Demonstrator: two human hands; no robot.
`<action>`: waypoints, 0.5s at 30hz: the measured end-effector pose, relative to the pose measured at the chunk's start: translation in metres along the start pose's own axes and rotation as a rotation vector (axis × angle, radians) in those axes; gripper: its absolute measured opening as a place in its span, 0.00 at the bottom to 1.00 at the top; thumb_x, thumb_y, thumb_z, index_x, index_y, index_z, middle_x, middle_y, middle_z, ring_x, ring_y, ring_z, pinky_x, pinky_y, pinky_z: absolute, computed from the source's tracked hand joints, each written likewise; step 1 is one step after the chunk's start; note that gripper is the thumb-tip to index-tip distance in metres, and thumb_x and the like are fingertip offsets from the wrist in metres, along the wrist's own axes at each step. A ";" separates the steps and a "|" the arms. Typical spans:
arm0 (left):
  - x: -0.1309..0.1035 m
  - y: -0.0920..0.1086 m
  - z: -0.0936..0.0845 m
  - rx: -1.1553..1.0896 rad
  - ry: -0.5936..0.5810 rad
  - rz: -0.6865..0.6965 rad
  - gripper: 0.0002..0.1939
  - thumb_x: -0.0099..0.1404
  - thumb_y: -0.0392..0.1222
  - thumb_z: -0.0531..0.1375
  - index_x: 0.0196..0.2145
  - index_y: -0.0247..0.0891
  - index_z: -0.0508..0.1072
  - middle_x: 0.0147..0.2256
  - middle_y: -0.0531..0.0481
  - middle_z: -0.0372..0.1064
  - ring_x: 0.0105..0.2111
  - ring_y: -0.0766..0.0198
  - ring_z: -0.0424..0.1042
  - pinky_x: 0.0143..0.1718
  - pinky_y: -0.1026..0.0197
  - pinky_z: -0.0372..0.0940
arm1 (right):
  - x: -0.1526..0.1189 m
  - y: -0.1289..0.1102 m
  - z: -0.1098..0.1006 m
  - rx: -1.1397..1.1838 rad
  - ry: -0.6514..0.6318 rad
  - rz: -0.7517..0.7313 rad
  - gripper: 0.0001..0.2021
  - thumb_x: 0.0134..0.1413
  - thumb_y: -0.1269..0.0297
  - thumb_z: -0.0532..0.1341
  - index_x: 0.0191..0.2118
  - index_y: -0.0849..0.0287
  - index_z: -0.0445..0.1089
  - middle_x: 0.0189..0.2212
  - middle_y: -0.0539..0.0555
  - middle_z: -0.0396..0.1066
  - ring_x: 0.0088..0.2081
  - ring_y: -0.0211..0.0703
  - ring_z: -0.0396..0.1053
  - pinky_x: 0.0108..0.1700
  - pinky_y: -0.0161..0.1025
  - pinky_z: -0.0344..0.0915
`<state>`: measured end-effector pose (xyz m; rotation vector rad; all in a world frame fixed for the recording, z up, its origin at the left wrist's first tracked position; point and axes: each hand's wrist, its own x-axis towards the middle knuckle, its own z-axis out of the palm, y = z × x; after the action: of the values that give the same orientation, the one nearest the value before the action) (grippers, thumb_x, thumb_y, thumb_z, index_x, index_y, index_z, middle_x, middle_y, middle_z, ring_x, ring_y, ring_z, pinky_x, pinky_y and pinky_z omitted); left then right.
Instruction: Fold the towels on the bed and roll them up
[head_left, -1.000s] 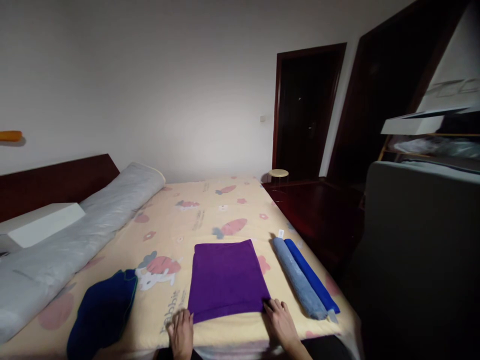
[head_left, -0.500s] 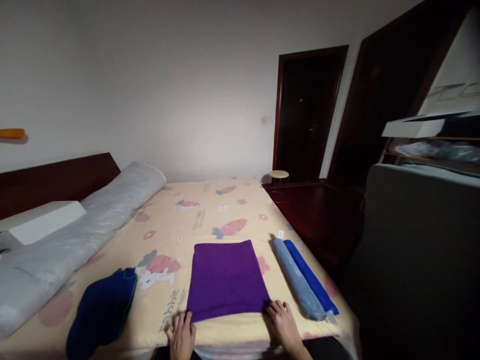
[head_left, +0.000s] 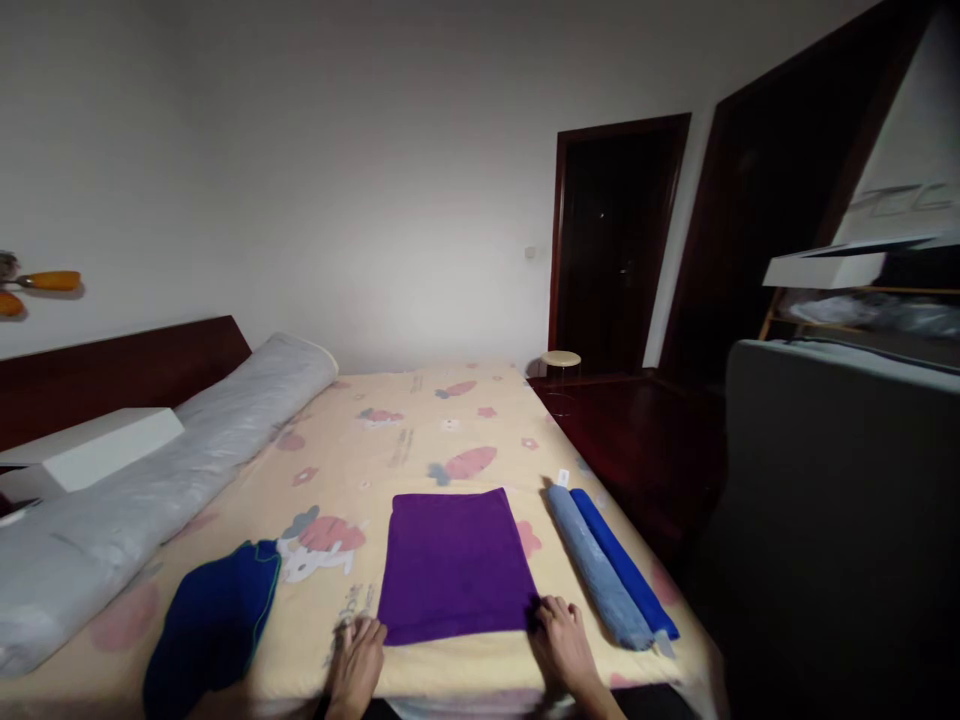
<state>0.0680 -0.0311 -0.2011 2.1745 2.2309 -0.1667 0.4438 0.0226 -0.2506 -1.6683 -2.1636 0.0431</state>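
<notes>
A purple cloth (head_left: pixel 459 565) lies spread flat on the patterned bed sheet (head_left: pixel 450 675). At its near left corner is my left hand (head_left: pixel 358 665), fingers curled against the cloth's edge. My right hand (head_left: pixel 566 645) is at the near right corner, its fingers bent and pressed together on the edge. To the right lie two rolled cloths side by side, one grey-blue (head_left: pixel 600 570) and one bright blue (head_left: pixel 626 560). A dark blue cloth (head_left: pixel 214 620) lies loosely at the left.
A long grey roll of bedding (head_left: pixel 225 430) and a white box (head_left: pixel 112 450) lie along the left, by the dark headboard (head_left: pixel 127 370). A round stool (head_left: pixel 561 358) stands beyond the bed. A dark grey panel (head_left: pixel 832 500) rises at the right.
The camera view has shifted slightly, so the scene sits a little lower and to the right. Both hands remain at the near corners of the purple cloth, with barely any movement.
</notes>
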 end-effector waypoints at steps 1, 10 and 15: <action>0.001 -0.001 -0.006 -0.006 -0.022 0.015 0.21 0.61 0.30 0.47 0.45 0.42 0.74 0.49 0.46 0.72 0.54 0.55 0.65 0.59 0.47 0.49 | 0.002 -0.001 -0.006 0.014 -0.034 0.005 0.12 0.49 0.75 0.53 0.33 0.57 0.72 0.40 0.56 0.72 0.44 0.50 0.66 0.50 0.47 0.52; 0.003 -0.012 -0.029 -0.114 -0.160 0.050 0.16 0.53 0.28 0.54 0.36 0.42 0.74 0.45 0.50 0.75 0.57 0.59 0.64 0.59 0.54 0.49 | 0.012 0.005 -0.032 0.069 -0.246 -0.013 0.10 0.42 0.68 0.57 0.31 0.59 0.74 0.42 0.59 0.72 0.47 0.52 0.65 0.50 0.47 0.52; 0.002 -0.017 -0.035 -0.174 -0.214 0.014 0.13 0.48 0.31 0.59 0.33 0.42 0.73 0.43 0.51 0.74 0.53 0.59 0.67 0.56 0.57 0.53 | 0.012 0.007 -0.031 0.076 -0.318 -0.008 0.09 0.43 0.65 0.57 0.29 0.59 0.73 0.45 0.60 0.72 0.49 0.54 0.65 0.50 0.48 0.52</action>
<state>0.0532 -0.0268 -0.1657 1.9814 2.0332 -0.1877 0.4577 0.0291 -0.2199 -1.7040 -2.3612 0.4092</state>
